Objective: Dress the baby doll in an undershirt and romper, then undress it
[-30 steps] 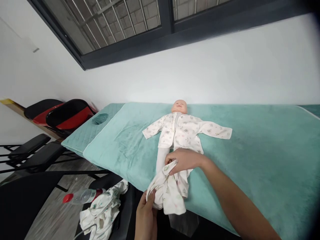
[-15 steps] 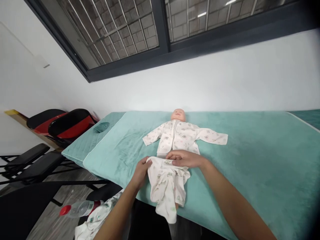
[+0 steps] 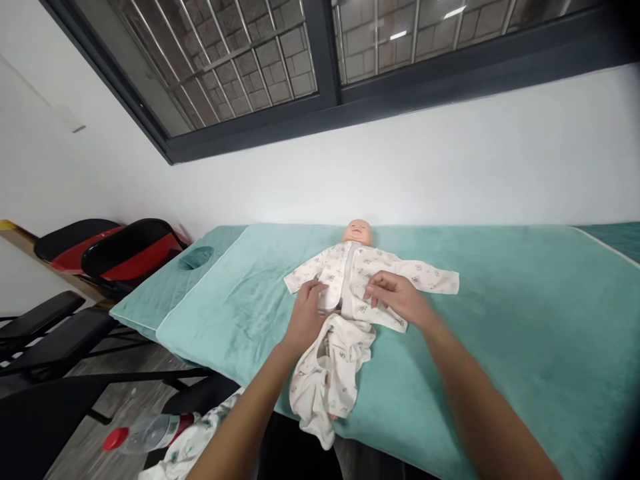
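A baby doll lies on its back on the bed, its head toward the wall. It wears a white patterned baby jacket with both sleeves spread out. My left hand has its fingers closed at the jacket's lower front edge, on the left side. Over the opposite front panel hangs my right hand, fingers loosely bent and apart, with nothing visible in them. White patterned baby trousers lie bunched over the doll's legs and droop past the bed's near edge. The legs are mostly hidden.
The teal padded bed runs along the white wall beneath a barred window. Black and red folding chairs stand at the left. A red-capped plastic bottle and a patterned cloth lie at lower left.
Both hands have left the trousers' waist and moved up to the jacket. The trousers have slumped into folds, and the jacket's lower front is more exposed.
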The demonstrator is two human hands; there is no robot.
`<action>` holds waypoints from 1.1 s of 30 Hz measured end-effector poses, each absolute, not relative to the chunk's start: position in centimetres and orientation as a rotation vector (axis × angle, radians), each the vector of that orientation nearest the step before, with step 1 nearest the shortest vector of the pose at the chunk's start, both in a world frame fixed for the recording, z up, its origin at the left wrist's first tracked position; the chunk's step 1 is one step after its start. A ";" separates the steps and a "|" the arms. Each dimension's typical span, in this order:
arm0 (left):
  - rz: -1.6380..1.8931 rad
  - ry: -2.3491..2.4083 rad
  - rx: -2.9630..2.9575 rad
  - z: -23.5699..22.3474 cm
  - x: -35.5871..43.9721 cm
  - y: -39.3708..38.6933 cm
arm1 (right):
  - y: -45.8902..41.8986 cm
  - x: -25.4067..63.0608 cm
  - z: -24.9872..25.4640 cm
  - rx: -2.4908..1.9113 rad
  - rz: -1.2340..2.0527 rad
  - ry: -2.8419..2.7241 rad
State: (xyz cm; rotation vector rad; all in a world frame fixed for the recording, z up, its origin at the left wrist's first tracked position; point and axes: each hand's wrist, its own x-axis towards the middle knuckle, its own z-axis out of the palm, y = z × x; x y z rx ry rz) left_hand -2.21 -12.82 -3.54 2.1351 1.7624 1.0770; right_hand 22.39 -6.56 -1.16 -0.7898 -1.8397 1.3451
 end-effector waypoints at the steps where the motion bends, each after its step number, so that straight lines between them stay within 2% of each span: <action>1: 1.040 1.794 2.174 -3.4 -1.9 -12.8 | -6.7 21.7 -1.5 -0.928 1.129 -1.864; 4: 1.010 1.855 2.152 -2.7 -1.5 -12.0 | -7.7 19.3 -2.7 -1.142 0.581 -2.049; 7: 1.253 1.904 1.769 -2.5 -3.0 -10.5 | -8.7 17.7 -3.5 -1.177 0.376 -2.114; 10: 1.524 1.900 1.102 -3.0 -5.8 -9.4 | -8.2 18.3 -3.7 -1.123 0.563 -1.968; 13: 1.611 1.915 0.814 -3.8 -8.3 -9.7 | -6.3 21.2 -3.2 -1.111 0.826 -1.656; 16: 1.638 1.965 0.891 -4.4 -9.2 -11.5 | -4.5 25.8 -2.7 -1.291 0.784 -1.502; 21: 1.194 1.573 1.291 -4.2 -8.4 -14.6 | -3.5 32.9 -3.9 -1.876 0.621 -1.624; 24: 1.069 1.390 1.400 -3.5 -7.8 -15.1 | -3.6 33.7 -4.8 -2.115 0.548 -1.655; 26: 1.011 1.335 1.406 -3.1 -7.6 -15.0 | -4.1 32.1 -4.8 -1.977 0.350 -1.578; 28: 0.944 1.295 1.408 -3.0 -7.5 -14.8 | -5.1 29.0 -4.5 -1.609 0.237 -1.559; 31: 0.853 1.262 1.447 -3.3 -7.4 -14.7 | -7.4 23.6 -4.2 -0.983 0.628 -1.804; 33: 0.863 1.256 1.504 -3.6 -7.2 -14.6 | -9.1 20.9 -4.4 -0.720 0.779 -2.042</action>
